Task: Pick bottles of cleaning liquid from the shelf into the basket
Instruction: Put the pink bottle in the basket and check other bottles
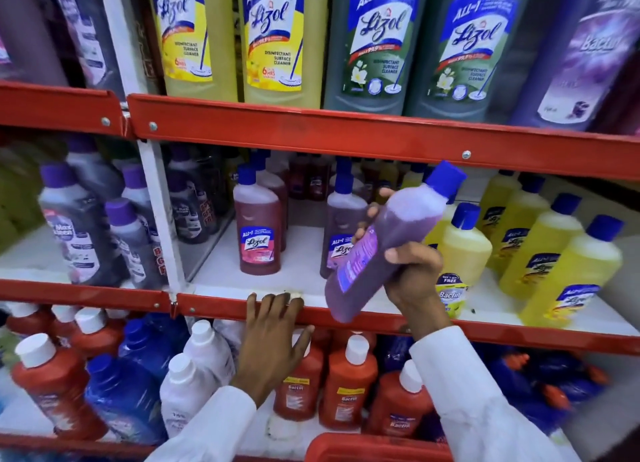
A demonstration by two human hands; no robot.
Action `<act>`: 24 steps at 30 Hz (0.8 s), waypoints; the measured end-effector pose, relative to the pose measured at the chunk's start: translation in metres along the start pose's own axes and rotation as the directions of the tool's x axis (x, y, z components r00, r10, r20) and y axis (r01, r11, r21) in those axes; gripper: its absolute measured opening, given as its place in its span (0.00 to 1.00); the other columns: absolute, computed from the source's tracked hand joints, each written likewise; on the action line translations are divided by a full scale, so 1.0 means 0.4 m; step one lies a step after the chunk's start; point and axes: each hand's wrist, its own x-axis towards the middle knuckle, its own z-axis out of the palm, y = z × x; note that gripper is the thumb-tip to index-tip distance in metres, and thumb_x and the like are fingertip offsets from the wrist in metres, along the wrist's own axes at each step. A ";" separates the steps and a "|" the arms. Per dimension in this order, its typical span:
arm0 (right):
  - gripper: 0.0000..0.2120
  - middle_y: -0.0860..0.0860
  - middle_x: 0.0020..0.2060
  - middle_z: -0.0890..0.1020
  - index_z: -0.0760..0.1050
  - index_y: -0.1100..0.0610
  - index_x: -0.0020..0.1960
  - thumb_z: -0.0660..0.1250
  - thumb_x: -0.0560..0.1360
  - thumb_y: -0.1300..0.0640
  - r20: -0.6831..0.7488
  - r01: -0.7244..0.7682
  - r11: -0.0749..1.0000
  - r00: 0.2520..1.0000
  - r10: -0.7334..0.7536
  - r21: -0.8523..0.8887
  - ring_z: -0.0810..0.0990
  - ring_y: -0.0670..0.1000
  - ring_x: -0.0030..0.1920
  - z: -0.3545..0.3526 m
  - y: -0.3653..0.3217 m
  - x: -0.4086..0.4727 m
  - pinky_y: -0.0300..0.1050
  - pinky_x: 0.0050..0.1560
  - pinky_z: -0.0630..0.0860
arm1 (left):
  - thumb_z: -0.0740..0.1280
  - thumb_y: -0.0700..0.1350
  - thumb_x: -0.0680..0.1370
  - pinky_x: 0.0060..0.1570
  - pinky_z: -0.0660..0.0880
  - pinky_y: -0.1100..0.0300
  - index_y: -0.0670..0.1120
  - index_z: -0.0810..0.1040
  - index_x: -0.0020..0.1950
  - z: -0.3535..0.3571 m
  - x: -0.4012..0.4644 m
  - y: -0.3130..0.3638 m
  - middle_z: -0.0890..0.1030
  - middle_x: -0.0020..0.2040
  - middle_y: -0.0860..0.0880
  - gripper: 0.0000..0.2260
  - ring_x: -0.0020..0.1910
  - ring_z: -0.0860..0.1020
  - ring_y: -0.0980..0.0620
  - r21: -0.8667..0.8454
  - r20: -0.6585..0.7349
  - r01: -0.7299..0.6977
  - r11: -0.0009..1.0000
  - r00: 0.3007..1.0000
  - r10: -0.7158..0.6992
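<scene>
Two risks, I'd judge: the tilted purple plastic bottle with blue cap [384, 247], lifted off the white middle shelf with red metal lip [221, 307], could clip the standing purple bottle [341, 229] or yellow bottles [464, 247] beside it, or slip en route to the red plastic basket [374, 447] at bottom edge. Right hand [412, 274] is wrapped tight around its lower body. Left hand [277, 326] lies open, fingers [273, 304] resting on the lip, holding nothing.

Site: retail shop, cleaning-products aisle | Evidence: red-edged metal shelves [346, 134] in tiers, stocked with repeated rows of branded cleaner bottles [258, 224], one carrying a "free" offer sticker [450, 283] | Red basket rim [377, 447] at lower edge
</scene>
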 end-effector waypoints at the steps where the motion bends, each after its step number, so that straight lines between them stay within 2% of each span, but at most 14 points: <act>1: 0.40 0.57 0.42 0.82 0.76 0.64 0.56 0.76 0.44 0.56 0.115 -0.065 0.991 0.992 0.051 0.116 0.79 0.59 0.40 0.006 -0.013 -0.001 0.51 0.48 0.75 | 0.61 0.60 0.75 0.68 0.62 0.39 0.51 0.73 0.58 0.003 0.000 0.001 0.79 0.57 0.47 0.17 0.56 0.75 0.43 0.004 -0.003 0.005 1.000 1.000 -0.005; 2: 0.39 0.59 0.43 0.78 0.75 0.64 0.57 0.74 0.46 0.55 0.233 -0.126 0.971 0.969 0.077 0.203 0.76 0.60 0.41 0.016 -0.024 -0.002 0.52 0.47 0.73 | 0.62 0.60 0.75 0.68 0.61 0.39 0.51 0.73 0.59 0.007 0.001 0.000 0.79 0.58 0.47 0.18 0.57 0.75 0.43 0.008 -0.002 0.012 1.000 1.000 -0.012; 4: 0.38 0.57 0.43 0.70 0.71 0.62 0.57 0.68 0.47 0.55 0.406 -0.233 0.919 0.909 0.091 0.317 0.69 0.58 0.40 0.038 -0.039 -0.004 0.52 0.44 0.70 | 0.61 0.61 0.75 0.68 0.58 0.40 0.51 0.74 0.60 0.014 -0.001 -0.003 0.80 0.59 0.46 0.19 0.58 0.75 0.42 0.011 0.009 0.026 1.000 1.000 -0.026; 7: 0.32 0.56 0.38 0.73 0.69 0.60 0.52 0.65 0.47 0.54 0.522 -0.297 0.892 0.849 0.083 0.341 0.73 0.57 0.37 0.049 -0.051 -0.012 0.49 0.41 0.71 | 0.57 0.62 0.75 0.69 0.58 0.40 0.51 0.75 0.61 0.017 0.001 -0.004 0.80 0.60 0.46 0.21 0.59 0.76 0.42 -0.007 0.021 0.025 1.000 0.999 -0.025; 9: 0.32 0.56 0.38 0.74 0.69 0.60 0.52 0.65 0.47 0.54 0.524 -0.307 0.899 0.845 0.107 0.312 0.72 0.58 0.38 0.048 -0.053 -0.019 0.50 0.42 0.67 | 0.57 0.61 0.75 0.69 0.60 0.39 0.51 0.75 0.61 0.017 0.000 -0.006 0.80 0.60 0.47 0.21 0.59 0.76 0.42 -0.014 0.028 0.025 1.000 0.999 -0.025; 11: 0.36 0.57 0.41 0.71 0.70 0.61 0.54 0.69 0.47 0.55 0.456 -0.269 0.918 0.883 0.114 0.292 0.67 0.57 0.40 0.042 -0.057 -0.030 0.52 0.43 0.64 | 0.58 0.61 0.75 0.69 0.59 0.40 0.52 0.75 0.61 0.016 -0.001 -0.005 0.80 0.60 0.47 0.21 0.59 0.76 0.43 -0.010 0.027 0.027 1.000 0.999 -0.027; 13: 0.38 0.58 0.42 0.75 0.72 0.63 0.56 0.73 0.46 0.56 0.286 -0.156 0.964 0.954 0.090 0.218 0.72 0.59 0.40 0.046 -0.058 -0.041 0.51 0.43 0.70 | 0.59 0.61 0.74 0.68 0.60 0.40 0.52 0.75 0.60 0.017 -0.002 -0.005 0.80 0.59 0.47 0.20 0.58 0.76 0.43 -0.005 0.019 0.026 1.000 0.999 -0.026; 15: 0.38 0.56 0.40 0.81 0.75 0.62 0.56 0.74 0.45 0.59 -0.046 0.014 0.999 0.999 -0.016 -0.043 0.78 0.55 0.37 0.055 -0.049 -0.054 0.46 0.39 0.77 | 0.60 0.60 0.73 0.67 0.60 0.41 0.52 0.75 0.59 0.017 -0.001 -0.004 0.80 0.58 0.47 0.19 0.57 0.76 0.43 0.003 0.002 0.015 1.000 1.000 -0.015; 17: 0.39 0.52 0.48 0.82 0.73 0.55 0.61 0.78 0.50 0.58 -0.305 0.114 0.894 0.915 -0.265 -0.434 0.81 0.52 0.43 0.078 -0.027 -0.061 0.47 0.42 0.80 | 0.62 0.59 0.73 0.68 0.61 0.40 0.52 0.74 0.59 0.017 0.000 -0.001 0.80 0.57 0.47 0.18 0.57 0.75 0.43 -0.002 -0.007 0.012 1.000 1.000 -0.012; 18: 0.40 0.50 0.53 0.81 0.71 0.50 0.63 0.81 0.53 0.57 -0.342 0.121 0.814 0.865 -0.367 -0.568 0.81 0.50 0.49 0.085 -0.011 -0.063 0.44 0.48 0.80 | 0.64 0.59 0.73 0.68 0.62 0.39 0.52 0.74 0.60 0.017 0.001 0.001 0.80 0.58 0.47 0.19 0.57 0.75 0.43 -0.006 -0.004 0.014 1.000 1.000 -0.014; 20: 0.42 0.47 0.59 0.77 0.64 0.44 0.64 0.85 0.58 0.55 -0.343 0.127 0.696 0.799 -0.494 -0.706 0.78 0.45 0.57 0.088 0.017 -0.060 0.29 0.54 0.74 | 0.65 0.60 0.72 0.69 0.60 0.39 0.52 0.74 0.60 0.016 0.000 0.005 0.79 0.58 0.47 0.20 0.58 0.74 0.43 -0.010 0.007 0.026 1.000 1.000 -0.026; 22: 0.44 0.49 0.61 0.76 0.61 0.45 0.65 0.86 0.59 0.54 -0.351 0.112 0.656 0.771 -0.531 -0.746 0.77 0.48 0.58 0.079 0.038 -0.045 0.23 0.52 0.71 | 0.64 0.62 0.72 0.70 0.57 0.41 0.53 0.74 0.61 0.012 0.000 0.008 0.80 0.59 0.47 0.21 0.59 0.75 0.43 -0.014 0.017 0.037 0.999 0.999 -0.036; 24: 0.45 0.52 0.62 0.76 0.61 0.49 0.66 0.86 0.59 0.53 -0.357 0.071 0.644 0.783 -0.509 -0.762 0.77 0.51 0.58 0.063 0.060 -0.028 0.22 0.49 0.72 | 0.63 0.62 0.72 0.70 0.55 0.42 0.53 0.73 0.61 0.008 -0.001 0.010 0.79 0.59 0.48 0.21 0.59 0.74 0.43 -0.016 0.021 0.034 0.999 0.999 -0.033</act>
